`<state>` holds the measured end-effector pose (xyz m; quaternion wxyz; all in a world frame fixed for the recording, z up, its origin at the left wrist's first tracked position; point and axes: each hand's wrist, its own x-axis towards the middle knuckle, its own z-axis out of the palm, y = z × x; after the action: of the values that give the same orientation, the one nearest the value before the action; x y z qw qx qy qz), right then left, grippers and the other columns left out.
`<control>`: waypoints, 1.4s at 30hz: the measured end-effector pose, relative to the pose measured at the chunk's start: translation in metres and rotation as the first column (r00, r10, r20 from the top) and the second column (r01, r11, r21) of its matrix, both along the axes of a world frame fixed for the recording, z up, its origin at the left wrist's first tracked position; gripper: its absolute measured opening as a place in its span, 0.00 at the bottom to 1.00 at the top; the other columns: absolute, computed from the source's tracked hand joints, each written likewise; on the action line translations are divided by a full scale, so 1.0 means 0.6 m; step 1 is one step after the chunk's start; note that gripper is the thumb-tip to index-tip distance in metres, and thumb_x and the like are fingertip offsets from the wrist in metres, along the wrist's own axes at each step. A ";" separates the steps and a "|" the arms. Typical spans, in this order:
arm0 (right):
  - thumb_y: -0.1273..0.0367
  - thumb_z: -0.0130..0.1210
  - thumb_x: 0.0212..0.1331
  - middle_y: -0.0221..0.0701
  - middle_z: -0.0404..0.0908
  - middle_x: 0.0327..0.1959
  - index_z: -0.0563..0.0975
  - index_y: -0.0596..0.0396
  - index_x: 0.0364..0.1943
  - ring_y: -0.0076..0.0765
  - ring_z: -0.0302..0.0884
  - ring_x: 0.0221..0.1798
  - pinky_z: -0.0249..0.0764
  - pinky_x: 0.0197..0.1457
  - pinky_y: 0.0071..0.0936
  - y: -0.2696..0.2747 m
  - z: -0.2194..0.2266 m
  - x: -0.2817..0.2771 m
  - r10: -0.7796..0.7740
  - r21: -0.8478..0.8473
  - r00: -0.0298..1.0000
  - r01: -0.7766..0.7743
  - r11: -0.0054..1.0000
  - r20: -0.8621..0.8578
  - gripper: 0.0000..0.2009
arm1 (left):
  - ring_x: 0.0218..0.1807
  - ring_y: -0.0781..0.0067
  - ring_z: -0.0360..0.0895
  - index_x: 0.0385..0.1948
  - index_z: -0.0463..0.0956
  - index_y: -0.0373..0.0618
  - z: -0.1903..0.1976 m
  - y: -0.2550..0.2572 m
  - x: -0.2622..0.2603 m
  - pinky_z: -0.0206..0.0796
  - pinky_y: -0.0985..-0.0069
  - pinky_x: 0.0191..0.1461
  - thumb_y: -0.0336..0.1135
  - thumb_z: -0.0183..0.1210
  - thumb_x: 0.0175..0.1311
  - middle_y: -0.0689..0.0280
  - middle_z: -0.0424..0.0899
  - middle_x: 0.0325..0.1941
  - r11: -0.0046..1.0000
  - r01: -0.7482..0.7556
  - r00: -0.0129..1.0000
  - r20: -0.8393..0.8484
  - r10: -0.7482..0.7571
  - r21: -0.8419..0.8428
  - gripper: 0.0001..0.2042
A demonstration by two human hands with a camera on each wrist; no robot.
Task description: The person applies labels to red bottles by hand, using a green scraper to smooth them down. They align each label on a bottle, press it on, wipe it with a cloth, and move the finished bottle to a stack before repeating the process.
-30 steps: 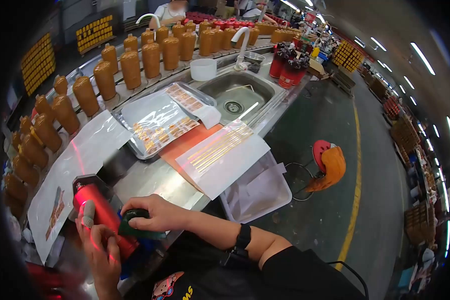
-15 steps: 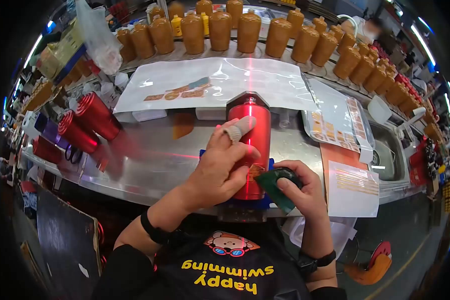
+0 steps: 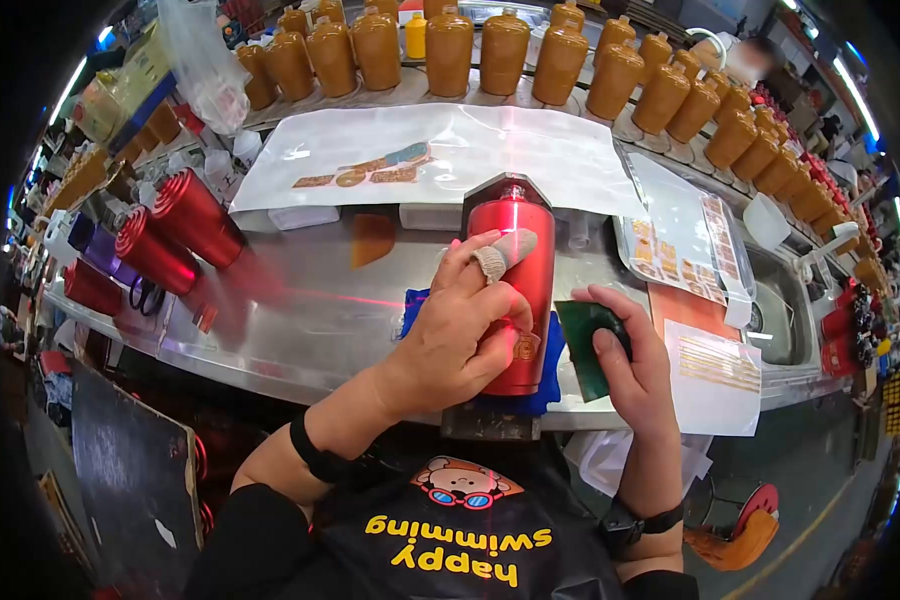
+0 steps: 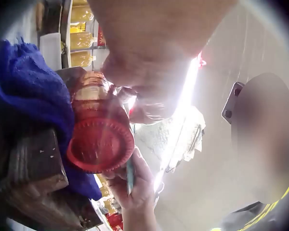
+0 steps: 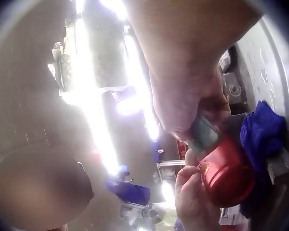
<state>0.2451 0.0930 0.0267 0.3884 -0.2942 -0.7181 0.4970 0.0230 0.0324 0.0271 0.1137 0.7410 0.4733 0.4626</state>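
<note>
A glossy red bottle [image 3: 530, 290] lies on a blue cloth [image 3: 548, 395], its base towards me. My left hand [image 3: 445, 345] rests across its left side, fingers spread over the metal, one finger wearing a grey finger cover [image 3: 507, 258]. A small gold decal [image 3: 525, 346] shows on the bottle beside my left thumb. Just right of the bottle, my right hand [image 3: 635, 360] grips a green scraper [image 3: 582, 350] by its dark upper edge, thumb on the near face. The right wrist view shows the scraper [image 5: 204, 137] overlapping the bottle [image 5: 226, 173].
A white sheet with decals [image 3: 450, 150] lies behind the bottle. Several red bottles [image 3: 200, 215] stand left. Rows of brown bottles [image 3: 450, 60] line the back. To the right are a metal tray [image 3: 635, 165], a sheet with gold strips [image 3: 715, 400] and a sink [image 3: 785, 335].
The head view has swung from the sink side to face the bottle. Over the last half second my right hand has drawn the scraper rightwards off the bottle, while my left hand stays on it.
</note>
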 end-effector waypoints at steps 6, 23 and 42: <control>0.79 0.58 0.53 0.50 0.68 0.63 0.78 0.59 0.38 0.55 0.70 0.61 0.70 0.60 0.41 -0.010 0.017 -0.043 -0.055 0.378 0.954 -0.063 0.924 0.293 0.08 | 0.70 0.46 0.60 0.38 0.75 0.43 -0.023 -0.008 -0.023 0.48 0.57 0.73 0.25 0.55 0.57 0.45 0.65 0.69 0.996 -0.079 0.971 0.224 0.086 -0.038 0.08; 0.75 0.59 0.57 0.46 0.73 0.53 0.77 0.61 0.28 0.34 0.75 0.40 0.71 0.44 0.29 -0.017 0.038 -0.082 -0.093 0.273 0.958 0.016 0.962 0.272 0.04 | 0.63 0.64 0.63 0.57 0.63 0.41 -0.050 -0.018 -0.010 0.51 0.69 0.69 0.32 0.58 0.61 0.56 0.66 0.59 0.968 -0.097 0.912 0.368 0.180 -0.233 0.22; 0.75 0.59 0.58 0.43 0.72 0.53 0.77 0.61 0.29 0.30 0.74 0.39 0.71 0.42 0.26 -0.008 0.017 -0.084 -0.099 0.307 0.962 0.017 0.952 0.254 0.04 | 0.57 0.55 0.64 0.58 0.61 0.38 -0.056 -0.005 -0.001 0.57 0.63 0.64 0.36 0.59 0.62 0.52 0.68 0.55 0.973 -0.176 0.909 0.354 0.219 -0.151 0.25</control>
<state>0.1948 0.0883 0.0366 0.3431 -0.3168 -0.8221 0.3256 0.0224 0.0292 -0.0065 0.1957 0.5815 0.5423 0.5741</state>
